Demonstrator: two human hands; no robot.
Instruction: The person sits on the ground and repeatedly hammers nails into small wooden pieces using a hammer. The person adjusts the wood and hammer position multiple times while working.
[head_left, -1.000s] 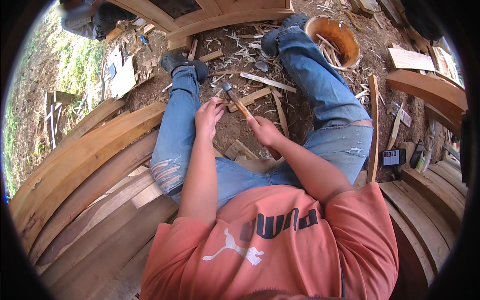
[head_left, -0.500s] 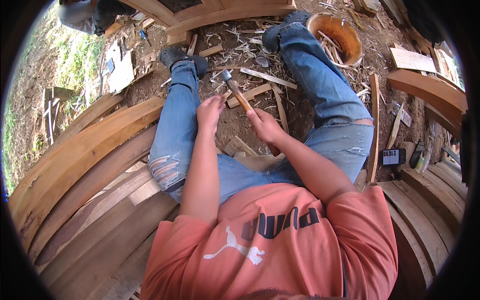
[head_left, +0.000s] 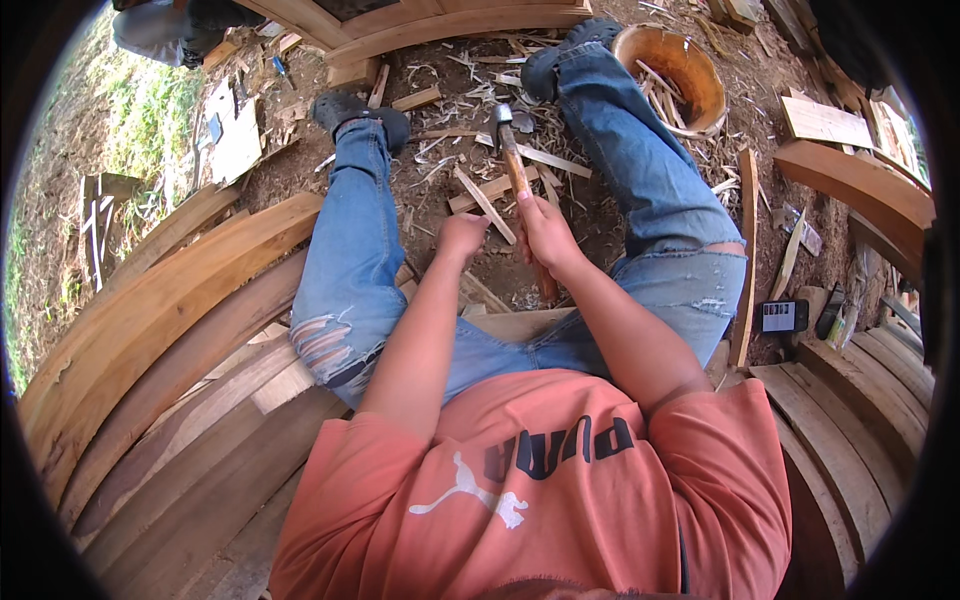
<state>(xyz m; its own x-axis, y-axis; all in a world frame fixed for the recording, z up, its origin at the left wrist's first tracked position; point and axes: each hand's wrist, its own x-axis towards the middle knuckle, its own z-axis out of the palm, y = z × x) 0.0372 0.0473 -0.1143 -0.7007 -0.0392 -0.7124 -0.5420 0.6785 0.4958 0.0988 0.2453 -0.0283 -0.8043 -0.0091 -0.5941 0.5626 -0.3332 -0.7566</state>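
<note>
My right hand (head_left: 549, 236) is wrapped round the wooden handle of a hammer (head_left: 513, 160). Its metal head points away from me, over the dirt between my feet. Left of it, my left hand (head_left: 462, 237) is closed, fingers curled toward the hammer. A thin pale wood strip (head_left: 480, 198) runs slantwise right by its fingertips. Whether the fingers pinch that strip or something smaller is hidden. Beyond the strip lies a short wooden block (head_left: 468, 200) on the ground.
Curved planks (head_left: 170, 290) are stacked at my left, and more slats (head_left: 840, 430) at my right. A bucket (head_left: 690, 60) with wood scraps stands beyond my right leg. A phone (head_left: 783, 316) lies at the right. A wooden frame (head_left: 450, 35) rises ahead; part of another person (head_left: 190, 30) shows far left.
The hammer has swung to the right and now stands more upright in the picture. My left hand has shifted right and slightly nearer to me, closer to my right hand. The strip now shows clearly.
</note>
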